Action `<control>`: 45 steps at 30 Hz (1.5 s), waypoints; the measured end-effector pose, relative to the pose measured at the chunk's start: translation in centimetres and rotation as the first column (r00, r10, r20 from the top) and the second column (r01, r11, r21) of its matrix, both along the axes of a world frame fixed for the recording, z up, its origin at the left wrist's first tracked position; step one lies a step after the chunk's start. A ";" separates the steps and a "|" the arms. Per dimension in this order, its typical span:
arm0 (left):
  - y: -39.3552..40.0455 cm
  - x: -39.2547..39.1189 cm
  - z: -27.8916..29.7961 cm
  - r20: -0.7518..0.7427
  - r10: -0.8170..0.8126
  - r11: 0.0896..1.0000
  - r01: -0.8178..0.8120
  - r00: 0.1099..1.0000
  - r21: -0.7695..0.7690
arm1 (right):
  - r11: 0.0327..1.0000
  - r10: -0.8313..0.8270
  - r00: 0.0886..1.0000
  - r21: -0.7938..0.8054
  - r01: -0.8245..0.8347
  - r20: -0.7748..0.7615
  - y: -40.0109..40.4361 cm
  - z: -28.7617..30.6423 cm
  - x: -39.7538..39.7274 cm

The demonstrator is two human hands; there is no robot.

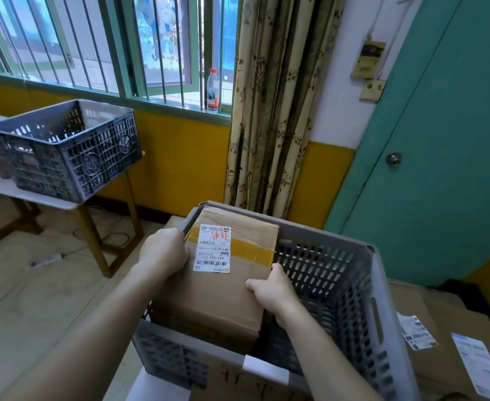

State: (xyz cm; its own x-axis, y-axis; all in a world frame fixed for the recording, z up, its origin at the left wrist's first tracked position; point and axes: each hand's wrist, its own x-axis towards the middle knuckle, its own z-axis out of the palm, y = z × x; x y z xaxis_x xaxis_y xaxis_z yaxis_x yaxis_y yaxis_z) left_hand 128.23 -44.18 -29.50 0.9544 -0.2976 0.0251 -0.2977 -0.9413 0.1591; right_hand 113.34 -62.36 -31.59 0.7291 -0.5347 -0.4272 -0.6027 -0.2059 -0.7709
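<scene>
Cardboard box (217, 287): seen from the head camera, it sits in the left half of the grey crate (376, 285). Its taped top stands above the rim and its far end is close against the crate's far left corner.
Shipping label (212, 248): stuck on the top face, across the band of yellow tape (255, 251).
Left hand (164, 251): fingers curled over the box's left top edge, right where the rim passes. The fingertips are hidden.
Right hand (272, 287): thumb lying on top, fingers wrapped down the right side into the gap between box and crate wall.
Pinch risk: the left fingers lie between cardboard and plastic rim, so a sideways shift of the box would likely trap them.
Snag risk: the box fits tightly on the left. If tilted while moved, a corner could catch on the rim and jerk out of the grip.
Slip risk: both hands hold only the upper edges. A heavy load could slide through, or the top flaps could bend.
Crate risk: the crate seems to rest on flat cartons (440, 328). A hard pull to one side might rock it.
Surroundings: a second crate (64, 151) on a table (21, 192) to the left, well apart, and a bottle (213, 91) on the window sill.
</scene>
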 end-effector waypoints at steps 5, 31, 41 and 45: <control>-0.4 -0.2 -0.2 0.031 -0.028 0.997 0.030 0.999 -0.066 | 0.999 0.029 1.000 -0.040 -0.029 -0.003 -0.3 -0.2 -0.4; -1.8 -2.9 1.1 0.039 0.063 0.945 -0.047 0.997 -0.323 | 0.995 -0.050 0.997 -0.088 0.054 0.053 -3.8 -0.6 -3.8; -6.7 -6.7 3.1 0.003 -0.045 0.707 0.034 0.999 -0.706 | 0.985 -0.075 0.974 -0.139 0.107 0.214 -7.5 2.3 -8.0; -9.5 -9.5 3.5 -0.010 -0.122 0.598 0.065 0.993 -0.799 | 0.978 -0.088 0.958 -0.159 0.135 0.272 -9.8 3.1 -10.5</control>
State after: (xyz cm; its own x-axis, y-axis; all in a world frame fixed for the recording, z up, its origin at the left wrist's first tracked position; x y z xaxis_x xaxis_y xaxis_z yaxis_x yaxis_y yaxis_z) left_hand 118.72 -53.67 -25.96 0.9305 -0.2742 0.2430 -0.3402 -0.4005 0.8508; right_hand 102.80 -72.11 -28.46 0.7341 -0.6680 -0.1219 -0.4108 -0.2940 -0.8630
